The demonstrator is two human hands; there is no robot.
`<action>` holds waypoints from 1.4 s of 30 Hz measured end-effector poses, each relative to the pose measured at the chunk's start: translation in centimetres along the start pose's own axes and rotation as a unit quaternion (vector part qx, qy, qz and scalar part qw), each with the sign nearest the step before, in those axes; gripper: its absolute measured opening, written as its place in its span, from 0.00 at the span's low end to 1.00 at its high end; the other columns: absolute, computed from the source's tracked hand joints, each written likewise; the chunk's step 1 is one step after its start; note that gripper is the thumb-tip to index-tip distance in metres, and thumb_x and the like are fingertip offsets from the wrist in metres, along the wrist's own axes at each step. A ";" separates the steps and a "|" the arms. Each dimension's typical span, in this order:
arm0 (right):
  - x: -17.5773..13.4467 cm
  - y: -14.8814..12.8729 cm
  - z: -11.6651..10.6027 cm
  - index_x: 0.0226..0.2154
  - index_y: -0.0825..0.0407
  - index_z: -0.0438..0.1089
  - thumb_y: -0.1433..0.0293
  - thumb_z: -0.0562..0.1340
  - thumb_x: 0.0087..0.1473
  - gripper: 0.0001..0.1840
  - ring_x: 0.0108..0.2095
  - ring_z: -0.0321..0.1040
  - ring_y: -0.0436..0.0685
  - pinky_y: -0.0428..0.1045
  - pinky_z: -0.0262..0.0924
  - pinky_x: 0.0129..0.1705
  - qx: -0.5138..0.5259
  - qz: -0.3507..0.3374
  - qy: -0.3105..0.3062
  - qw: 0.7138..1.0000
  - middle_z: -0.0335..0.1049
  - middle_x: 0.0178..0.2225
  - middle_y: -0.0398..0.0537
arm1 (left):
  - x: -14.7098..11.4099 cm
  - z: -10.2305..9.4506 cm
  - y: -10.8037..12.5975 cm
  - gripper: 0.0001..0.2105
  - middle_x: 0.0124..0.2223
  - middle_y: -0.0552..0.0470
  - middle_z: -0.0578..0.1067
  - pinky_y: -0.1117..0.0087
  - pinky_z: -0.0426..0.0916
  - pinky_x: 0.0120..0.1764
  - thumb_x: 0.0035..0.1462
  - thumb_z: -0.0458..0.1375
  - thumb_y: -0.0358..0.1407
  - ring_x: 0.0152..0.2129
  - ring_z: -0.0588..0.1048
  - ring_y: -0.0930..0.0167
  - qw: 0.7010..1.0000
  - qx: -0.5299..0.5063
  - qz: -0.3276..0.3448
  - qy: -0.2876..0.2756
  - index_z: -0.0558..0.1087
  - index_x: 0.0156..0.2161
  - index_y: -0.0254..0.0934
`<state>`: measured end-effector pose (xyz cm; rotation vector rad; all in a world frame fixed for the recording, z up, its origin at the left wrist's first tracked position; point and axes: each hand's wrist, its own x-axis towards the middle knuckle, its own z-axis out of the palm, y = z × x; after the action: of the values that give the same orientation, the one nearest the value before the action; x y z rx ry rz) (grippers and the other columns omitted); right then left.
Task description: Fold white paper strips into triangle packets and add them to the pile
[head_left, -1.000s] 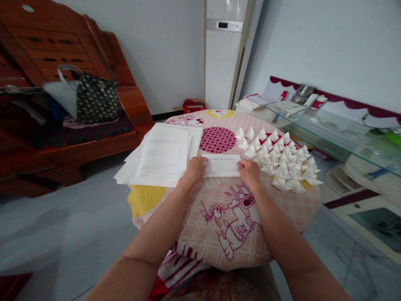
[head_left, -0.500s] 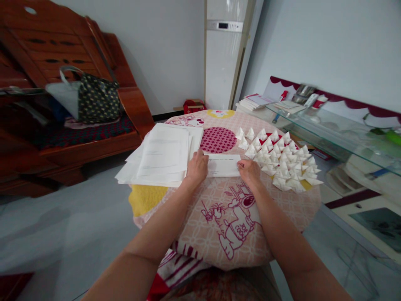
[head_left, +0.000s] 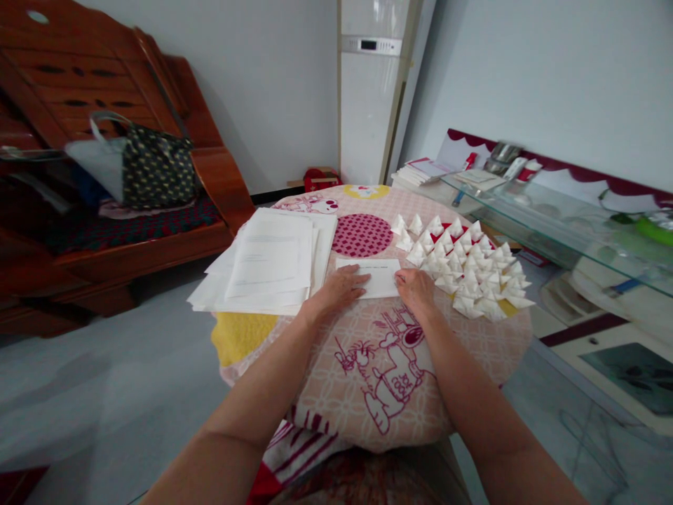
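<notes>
A white sheet of paper (head_left: 381, 280), folded into a flat strip with a printed line along its top, lies on the cloth-covered round table (head_left: 378, 421). My left hand (head_left: 344, 287) rests flat on the strip's left part, fingers stretched to the right. At the strip's right end, my right hand (head_left: 415, 286) pinches the edge between thumb and fingers. Left of my left hand is a stack of printed paper sheets (head_left: 270, 259), loosely piled. Many small folded white paper boats (head_left: 467, 266) stand in rows right of my right hand.
A glass-topped cabinet (head_left: 568, 217) stands close on the right, with a pile of booklets (head_left: 420, 172) at its near corner. To the left, a wooden bench (head_left: 221, 182) holds a dark patterned bag (head_left: 158, 168). A tall white air conditioner (head_left: 368, 105) stands behind the table.
My left hand has gone from gripping the strip's left end to lying flat across it, fingers pointing right. My right hand stays at the right end. The view has shifted slightly.
</notes>
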<state>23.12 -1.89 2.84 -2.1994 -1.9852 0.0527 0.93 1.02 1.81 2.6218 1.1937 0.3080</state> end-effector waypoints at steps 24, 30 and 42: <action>-1.6 -3.7 -0.4 0.33 0.50 0.81 0.71 0.66 0.54 0.06 0.35 0.75 0.55 0.46 0.60 0.35 0.163 -0.048 -0.097 0.981 0.82 0.34 0.48 | 0.0 0.2 0.5 0.25 0.70 0.40 0.65 0.53 0.58 0.68 0.64 0.61 0.38 0.68 0.62 0.56 0.999 0.025 -0.024 -0.015 0.71 0.65 0.41; -1.6 -4.0 -0.8 0.32 0.51 0.81 0.74 0.65 0.52 0.08 0.35 0.75 0.55 0.46 0.59 0.35 0.141 -0.034 -0.102 0.984 0.81 0.33 0.48 | 0.0 -0.2 0.8 0.26 0.70 0.41 0.65 0.54 0.57 0.68 0.64 0.60 0.38 0.69 0.61 0.57 0.999 0.030 -0.027 -0.030 0.69 0.66 0.42; -1.1 2.2 -1.8 0.28 0.53 0.79 0.77 0.65 0.47 0.06 0.24 0.72 0.52 0.44 0.57 0.26 0.163 0.049 -0.126 0.977 0.75 0.22 0.44 | -0.1 -0.4 0.7 0.25 0.70 0.43 0.67 0.55 0.57 0.69 0.65 0.61 0.38 0.69 0.61 0.58 0.999 0.018 -0.022 -0.022 0.70 0.66 0.42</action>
<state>25.45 -3.37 4.20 -2.1547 -1.8202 0.6534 1.21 0.55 2.38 2.6146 1.2536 0.2219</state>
